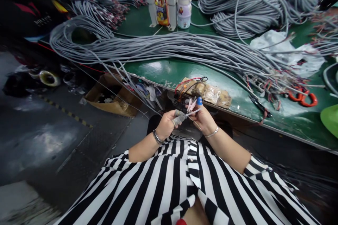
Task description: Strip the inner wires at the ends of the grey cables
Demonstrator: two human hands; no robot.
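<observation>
Cable end (180,119) in left hand (166,125), wires (191,104) pinched by right hand (204,117) fingers (199,101).

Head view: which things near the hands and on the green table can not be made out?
All in the head view.
- Grey cable end: left hand fingers wrap it.
- Right hand grip on thin wires: too small.
- Green object: cut by right edge.
- Bottle label: too small.

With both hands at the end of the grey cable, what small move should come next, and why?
Probably separate one strand with the right hand: the left hand holds the grey round cable in a closed grip, and its thin coloured wires fan out close together at that right hand.
</observation>
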